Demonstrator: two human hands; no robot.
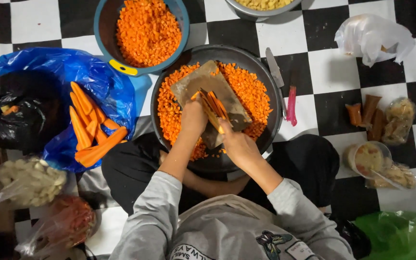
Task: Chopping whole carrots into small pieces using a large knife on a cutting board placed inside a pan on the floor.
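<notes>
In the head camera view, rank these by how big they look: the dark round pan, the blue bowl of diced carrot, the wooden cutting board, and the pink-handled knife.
1. Dark round pan: largest.
2. Blue bowl: smaller, though the top edge crops it.
3. Wooden cutting board: partly hidden by the hands.
4. Pink-handled knife: smallest.

Two knives (275, 67), three bowls (104, 29), perhaps seven bags (374, 36).

1. Bright orange diced carrot (256, 91) fills the dark grey pan (271, 123).
2. More orange cubes sit in the blue bowl (103, 38), yellow at its handle.
3. Orange carrot sticks (92, 127) lie on a blue plastic bag (68, 67).
4. Black-and-white chequered floor (333, 53); pink-handled knife (290, 106).
</notes>
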